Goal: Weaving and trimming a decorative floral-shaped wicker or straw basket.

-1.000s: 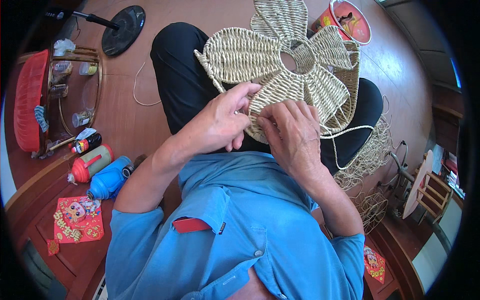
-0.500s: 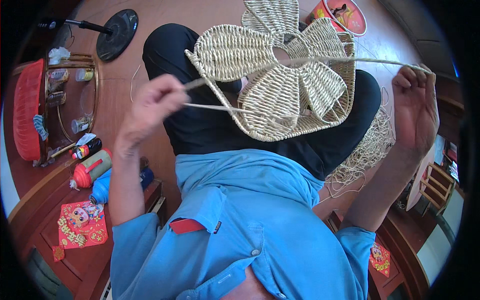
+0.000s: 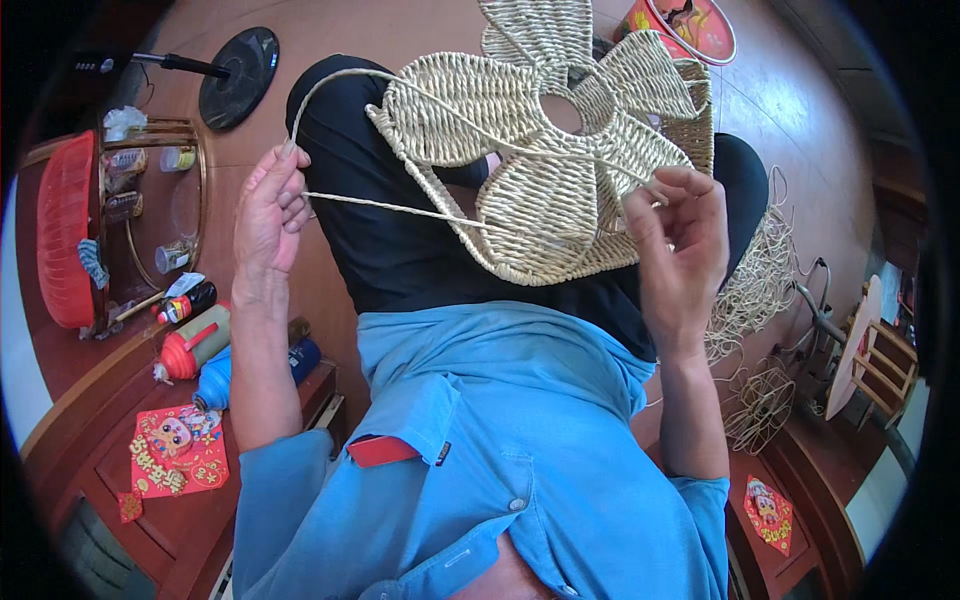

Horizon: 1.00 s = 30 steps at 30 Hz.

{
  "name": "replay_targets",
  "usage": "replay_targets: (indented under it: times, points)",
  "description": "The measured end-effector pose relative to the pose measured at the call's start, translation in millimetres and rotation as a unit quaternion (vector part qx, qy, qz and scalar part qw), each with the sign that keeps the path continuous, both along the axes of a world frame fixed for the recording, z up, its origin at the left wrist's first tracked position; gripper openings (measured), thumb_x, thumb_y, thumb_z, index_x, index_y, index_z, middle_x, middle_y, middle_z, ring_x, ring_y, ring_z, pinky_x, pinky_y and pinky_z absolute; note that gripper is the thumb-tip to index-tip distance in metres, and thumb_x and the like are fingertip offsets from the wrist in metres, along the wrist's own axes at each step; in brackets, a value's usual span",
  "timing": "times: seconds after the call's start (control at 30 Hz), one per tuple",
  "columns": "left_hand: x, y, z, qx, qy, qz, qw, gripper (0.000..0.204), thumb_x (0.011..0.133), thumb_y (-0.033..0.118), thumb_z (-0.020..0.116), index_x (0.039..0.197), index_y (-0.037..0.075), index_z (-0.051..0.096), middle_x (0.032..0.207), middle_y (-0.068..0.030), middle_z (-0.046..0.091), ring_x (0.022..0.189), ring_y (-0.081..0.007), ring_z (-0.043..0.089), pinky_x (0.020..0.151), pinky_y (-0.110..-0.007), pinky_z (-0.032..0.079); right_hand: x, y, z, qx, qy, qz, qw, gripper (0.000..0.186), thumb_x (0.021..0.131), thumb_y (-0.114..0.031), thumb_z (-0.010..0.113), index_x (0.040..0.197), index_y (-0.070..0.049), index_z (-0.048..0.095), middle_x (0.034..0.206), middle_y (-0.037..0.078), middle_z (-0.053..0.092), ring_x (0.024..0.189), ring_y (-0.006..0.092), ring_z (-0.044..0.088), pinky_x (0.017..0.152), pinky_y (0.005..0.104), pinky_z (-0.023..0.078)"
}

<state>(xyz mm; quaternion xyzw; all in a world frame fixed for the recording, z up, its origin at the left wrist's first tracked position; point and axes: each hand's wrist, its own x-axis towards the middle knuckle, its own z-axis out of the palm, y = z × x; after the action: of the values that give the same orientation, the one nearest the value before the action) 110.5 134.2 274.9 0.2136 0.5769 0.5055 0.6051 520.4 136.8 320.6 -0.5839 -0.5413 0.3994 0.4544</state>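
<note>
Across my lap lies a woven straw piece (image 3: 565,265) with flower-like petals around a round hole, on a rounded frame. My left hand (image 3: 272,210), raised left of it, is closed in a pinch on a pale straw cord (image 3: 395,205). One length of that cord runs taut to the lower petal. Another loops over my left knee and crosses the petals to my right hand (image 3: 685,250). That hand hovers over the piece's lower right side, with fingers curled around the cord near the right petal.
Loose straw cord (image 3: 755,280) is heaped on the floor to the right, with a smaller coil (image 3: 762,405) nearer. At left are a black round stand base (image 3: 238,80), a rack with a red basket (image 3: 68,235), and flasks (image 3: 195,345). A red bucket (image 3: 700,35) stands beyond the weave.
My right hand has come inward from the far right to above the weave. The cord between my hands, stretched tight before, now hangs in a loose loop. My left hand has shifted slightly left.
</note>
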Motion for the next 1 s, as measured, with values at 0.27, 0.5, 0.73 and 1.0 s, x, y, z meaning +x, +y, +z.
replay_targets:
  times: [0.27, 0.5, 0.73, 1.0]
  points:
    - [7, -8, -8, 0.01, -0.049, 0.082, 0.995, 0.02, 0.118, 0.025, 0.057, 0.114, 0.008, 0.066, 0.068, 0.0091, 0.044, 0.049, -0.0021, 0.033, 0.044, -0.02, 0.029, -49, -15, -8, 0.136, -0.211, 0.136, 0.958, 0.013, 0.09, -0.011, 0.085, 0.1, -0.013, 0.077, 0.086, 0.004, 0.065, 0.075, 0.0256, 0.069, 0.067, 0.0408, 0.054]
    - [4, -8, -10, 0.043, -0.048, 0.09, 0.994, 0.022, 0.119, 0.026, 0.055, 0.114, 0.009, 0.067, 0.069, 0.0078, 0.045, 0.051, -0.0024, 0.037, 0.046, -0.02, 0.031, -76, -21, -29, 0.144, -0.277, 0.135, 0.94, 0.016, 0.09, -0.023, 0.085, 0.089, -0.014, 0.072, 0.081, 0.005, 0.059, 0.076, 0.0265, 0.067, 0.07, 0.0432, 0.051]
    - [16, 13, 34, 0.115, 0.187, 0.042, 0.975, 0.029, 0.119, 0.029, 0.057, 0.131, 0.005, 0.068, 0.086, 0.0013, 0.065, 0.063, -0.0042, 0.055, 0.052, -0.02, 0.042, -84, -19, -35, 0.123, -0.286, 0.114, 0.943, 0.02, 0.087, -0.022, 0.084, 0.083, -0.014, 0.066, 0.081, 0.005, 0.06, 0.076, 0.0281, 0.067, 0.071, 0.045, 0.05]
    - [130, -42, 63, 0.099, 0.374, -0.223, 0.895, 0.05, 0.108, 0.004, 0.062, 0.158, 0.008, 0.057, 0.118, -0.0095, 0.078, 0.077, -0.0061, 0.066, 0.069, -0.026, 0.06, -86, -18, -39, 0.128, -0.282, 0.1, 0.946, 0.018, 0.086, -0.021, 0.082, 0.088, -0.014, 0.066, 0.084, 0.008, 0.06, 0.08, 0.0297, 0.067, 0.072, 0.0457, 0.049]
